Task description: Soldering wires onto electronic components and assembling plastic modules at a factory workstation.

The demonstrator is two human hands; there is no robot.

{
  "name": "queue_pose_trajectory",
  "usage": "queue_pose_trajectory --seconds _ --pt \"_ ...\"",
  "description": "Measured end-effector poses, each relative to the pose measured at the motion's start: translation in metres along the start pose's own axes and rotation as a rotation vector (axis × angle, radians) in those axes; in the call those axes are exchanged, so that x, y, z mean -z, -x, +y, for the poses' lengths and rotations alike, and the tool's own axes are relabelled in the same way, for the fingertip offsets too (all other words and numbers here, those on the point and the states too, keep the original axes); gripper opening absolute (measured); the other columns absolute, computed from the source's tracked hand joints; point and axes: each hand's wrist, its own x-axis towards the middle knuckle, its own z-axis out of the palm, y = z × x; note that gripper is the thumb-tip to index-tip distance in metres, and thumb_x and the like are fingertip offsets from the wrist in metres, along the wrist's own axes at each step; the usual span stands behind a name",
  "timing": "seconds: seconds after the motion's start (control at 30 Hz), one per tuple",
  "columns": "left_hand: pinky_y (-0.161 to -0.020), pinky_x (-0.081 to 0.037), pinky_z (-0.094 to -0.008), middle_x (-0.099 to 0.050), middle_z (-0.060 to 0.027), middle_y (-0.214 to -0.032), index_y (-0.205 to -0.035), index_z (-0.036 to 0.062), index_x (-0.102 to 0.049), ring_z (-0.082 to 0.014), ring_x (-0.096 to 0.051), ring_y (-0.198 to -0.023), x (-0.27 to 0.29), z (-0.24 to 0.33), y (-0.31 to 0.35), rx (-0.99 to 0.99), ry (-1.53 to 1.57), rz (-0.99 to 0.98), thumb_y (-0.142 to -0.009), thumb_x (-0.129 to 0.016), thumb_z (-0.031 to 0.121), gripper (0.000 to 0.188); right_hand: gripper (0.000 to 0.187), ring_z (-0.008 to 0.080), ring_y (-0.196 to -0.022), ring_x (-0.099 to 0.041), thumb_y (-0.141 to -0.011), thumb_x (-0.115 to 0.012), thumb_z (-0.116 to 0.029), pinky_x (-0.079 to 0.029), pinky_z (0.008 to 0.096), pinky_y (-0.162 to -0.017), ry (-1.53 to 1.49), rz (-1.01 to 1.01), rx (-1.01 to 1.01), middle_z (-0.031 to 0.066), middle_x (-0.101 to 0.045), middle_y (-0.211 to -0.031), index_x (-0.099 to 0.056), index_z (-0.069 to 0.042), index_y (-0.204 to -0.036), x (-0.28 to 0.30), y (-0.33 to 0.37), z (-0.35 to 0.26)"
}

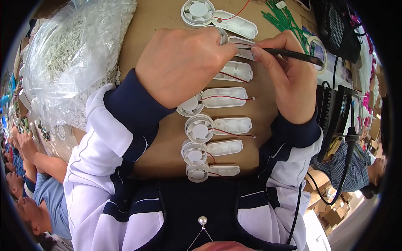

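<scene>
White handheld-fan halves lie in a column on the brown work surface, each with a round fan and a hollow handle. Red wires run along several handles. My left hand is closed over the second fan from the far end; its fingertips sit by that handle, and what they grip is hidden. Between thumb and fingers, my right hand holds dark tweezers. Their tips reach the handle beside my left fingertips, close to a red wire.
Left of the fans is a large clear plastic bag of small white parts. Green strips and a roll of tape lie far right, near a black mesh bag. Co-workers sit at left; another person is at right.
</scene>
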Motion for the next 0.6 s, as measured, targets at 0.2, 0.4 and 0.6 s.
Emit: queue_pose_trajectory --seconds 0.2,0.4,0.6 --pt "-0.056 -0.045 -0.0324 -0.052 -0.0002 -0.085 -0.119 0.0193 -0.065 -0.0209 -0.057 -0.065 -0.001 0.000 -0.002 0.007 -0.002 -0.002 -0.081 -0.061 0.013 0.039 0.010 0.0126 -0.076 -0.059 -0.093 -0.067 0.001 -0.048 0.0212 -0.073 0.111 0.045 0.064 0.0086 -0.064 -0.088 -0.063 0.003 -0.102 -0.004 0.001 -0.006" --pt "-0.055 -0.045 -0.0324 -0.051 0.0011 -0.082 -0.120 0.0192 -0.065 -0.0186 -0.057 -0.065 0.005 -0.004 0.002 -0.019 0.033 0.077 -0.088 -0.060 0.009 0.033 0.009 0.0131 -0.060 -0.055 -0.089 -0.070 0.003 -0.047 0.0235 -0.062 -0.244 0.300 0.218 0.0044 -0.065 -0.078 -0.065 0.000 -0.096 0.007 -0.008 0.020" --pt "-0.058 -0.045 -0.0321 -0.053 -0.0016 -0.084 -0.129 0.0075 -0.062 -0.0166 -0.059 -0.072 0.031 -0.019 0.002 0.454 1.792 0.083 -0.101 -0.050 0.008 0.030 0.013 0.0202 -0.081 -0.067 -0.092 -0.065 0.004 -0.056 0.0290 -0.079 -0.451 0.367 0.187 0.0192 -0.071 -0.102 -0.060 0.006 -0.104 0.024 -0.003 -0.046"
